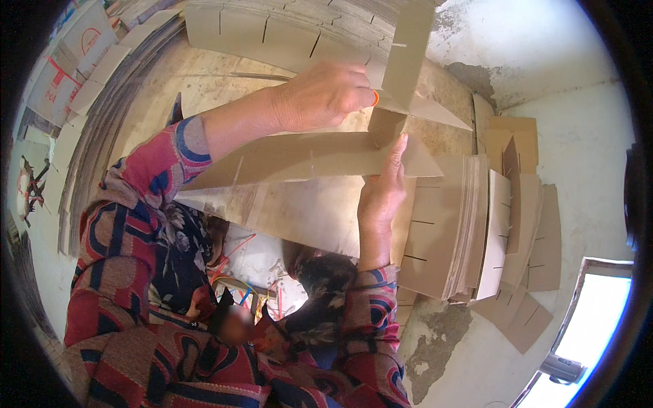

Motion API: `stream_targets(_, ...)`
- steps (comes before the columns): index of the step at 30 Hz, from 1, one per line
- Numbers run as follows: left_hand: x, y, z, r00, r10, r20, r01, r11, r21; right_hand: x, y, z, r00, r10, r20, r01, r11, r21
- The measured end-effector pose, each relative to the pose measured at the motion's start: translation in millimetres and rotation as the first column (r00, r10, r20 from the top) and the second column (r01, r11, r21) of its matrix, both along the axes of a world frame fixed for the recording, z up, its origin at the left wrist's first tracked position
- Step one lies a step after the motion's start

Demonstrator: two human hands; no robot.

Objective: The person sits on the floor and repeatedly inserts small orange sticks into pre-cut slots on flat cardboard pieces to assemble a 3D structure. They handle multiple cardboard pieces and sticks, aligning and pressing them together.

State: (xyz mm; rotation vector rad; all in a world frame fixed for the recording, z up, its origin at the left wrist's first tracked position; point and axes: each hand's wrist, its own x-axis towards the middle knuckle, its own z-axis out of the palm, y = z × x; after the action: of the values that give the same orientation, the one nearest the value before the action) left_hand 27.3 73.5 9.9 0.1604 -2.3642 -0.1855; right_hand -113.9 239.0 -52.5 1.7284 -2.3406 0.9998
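Observation:
My left hand (328, 96), with an orange band on one finger, is closed at the edge of a long slotted cardboard strip (272, 44) on the far side. A crosswise cardboard strip (407, 64) stands on edge beside its fingertips and runs toward me. Closer in, another long cardboard strip (292, 158) with slots meets the crosswise one near its right end. Around that junction my right hand (382, 197) is closed on the near strip, one finger pointing up along it. Part of its grip is hidden behind the palm.
The pieces rest on a wooden board (272, 211). To the right stands a stack of slotted cardboard sheets (442, 228), with loose sheets (520, 313) leaning by the wall. More stacked cardboard (95, 149) lies along the left. Colored cords (248, 292) hang below the board's near edge.

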Motion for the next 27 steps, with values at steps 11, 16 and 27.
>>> stream_targets(11, 40, -64, 87, 0.828, 0.217, 0.518, -0.349, 0.921, 0.172, 11, 6, 3, 0.995, 0.075, 0.063, -0.065, 0.988, -0.142)
stream_targets(16, -14, -127, -17, 0.72, 0.48, 0.501, -0.462, 0.87, -0.169, 14, 8, 3, 0.996, 0.056, 0.065, -0.052, 0.997, -0.058)
stream_targets(27, -40, -150, -81, 0.835, 0.484, 0.261, -0.452, 0.874, -0.177, 8, 5, 5, 0.997, 0.045, 0.07, -0.041, 0.997, -0.067)
